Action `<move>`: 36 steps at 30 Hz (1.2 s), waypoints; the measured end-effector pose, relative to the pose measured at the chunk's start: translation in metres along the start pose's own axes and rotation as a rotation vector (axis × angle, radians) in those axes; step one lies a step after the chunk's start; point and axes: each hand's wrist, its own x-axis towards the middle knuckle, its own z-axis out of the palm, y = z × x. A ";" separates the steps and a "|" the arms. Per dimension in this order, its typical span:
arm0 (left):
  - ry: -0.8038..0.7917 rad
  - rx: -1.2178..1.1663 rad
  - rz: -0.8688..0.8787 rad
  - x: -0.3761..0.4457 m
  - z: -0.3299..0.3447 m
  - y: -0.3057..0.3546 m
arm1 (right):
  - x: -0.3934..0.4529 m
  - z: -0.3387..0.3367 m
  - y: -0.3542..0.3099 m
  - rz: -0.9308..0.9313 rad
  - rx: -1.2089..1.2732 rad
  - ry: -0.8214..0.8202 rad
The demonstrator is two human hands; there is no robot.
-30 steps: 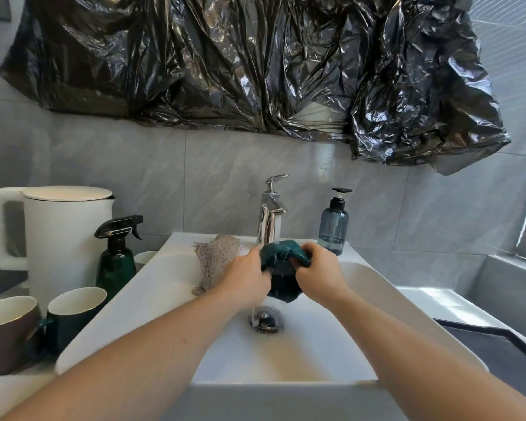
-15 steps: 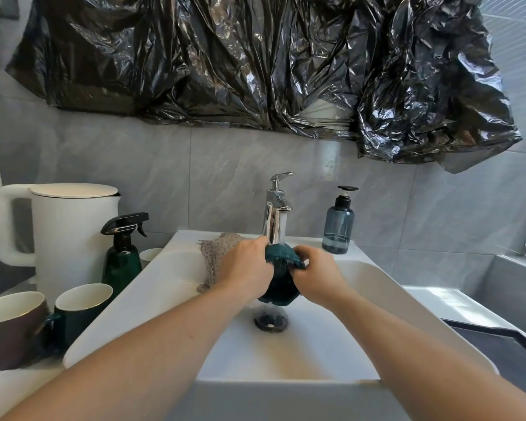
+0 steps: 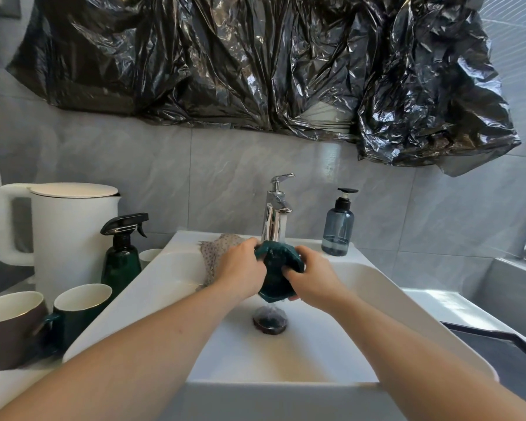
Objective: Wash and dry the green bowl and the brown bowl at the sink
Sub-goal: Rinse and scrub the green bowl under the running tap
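Both hands hold a wet dark green cloth [image 3: 275, 268] under the chrome tap [image 3: 274, 218], over the white sink [image 3: 286, 354]. My left hand [image 3: 240, 268] grips its left side and my right hand [image 3: 312, 279] its right side. Water drips from the cloth onto the drain [image 3: 269, 321]. The green bowl [image 3: 81, 311] and the brown bowl [image 3: 8, 326] stand side by side on the counter at the left, both white inside.
A speckled beige cloth [image 3: 214, 256] hangs over the sink's back left rim. A white kettle [image 3: 64, 235], a dark green spray bottle [image 3: 121, 253] and a small white cup [image 3: 149, 256] stand left. A blue soap dispenser [image 3: 338, 227] stands right of the tap.
The hands have kept kneading the green cloth under the tap, bunching it tighter and higher, and water now drips from it. The view has shifted slightly.
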 end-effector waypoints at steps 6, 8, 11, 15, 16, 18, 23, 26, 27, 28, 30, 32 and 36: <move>-0.071 -0.133 -0.084 0.001 0.000 0.002 | 0.001 -0.002 -0.001 0.041 0.015 0.019; -0.152 -0.220 -0.142 -0.001 -0.002 0.005 | 0.001 -0.004 -0.001 0.089 0.029 0.027; -0.296 -0.303 -0.219 -0.004 -0.003 0.007 | 0.002 -0.005 0.001 0.157 0.040 0.035; -0.444 -0.398 -0.280 -0.007 -0.001 0.006 | 0.005 -0.004 0.003 0.221 0.044 0.043; -0.456 -0.416 -0.289 -0.008 -0.001 0.006 | 0.005 -0.005 0.003 0.231 0.053 0.047; -0.436 -0.437 -0.303 -0.009 0.000 0.007 | 0.006 -0.005 0.004 0.245 0.075 0.053; -0.329 -0.503 -0.357 -0.005 -0.003 0.007 | 0.006 -0.007 0.003 0.267 0.170 0.044; -0.280 -0.554 -0.370 -0.002 -0.005 0.007 | 0.004 -0.007 0.000 0.258 0.210 0.032; -0.270 -0.573 -0.373 -0.002 -0.005 0.008 | 0.003 -0.006 -0.001 0.253 0.215 0.024; -0.260 -0.587 -0.380 -0.002 -0.005 0.008 | 0.003 -0.006 -0.002 0.248 0.219 0.012; -0.227 -0.577 -0.381 0.001 -0.002 0.007 | 0.002 -0.006 -0.004 0.237 0.216 -0.015; -0.194 -0.539 -0.364 0.004 0.001 0.004 | 0.001 -0.005 -0.004 0.221 0.185 -0.038; -0.172 -0.499 -0.329 0.004 0.001 0.003 | 0.001 -0.003 -0.005 0.206 0.133 -0.060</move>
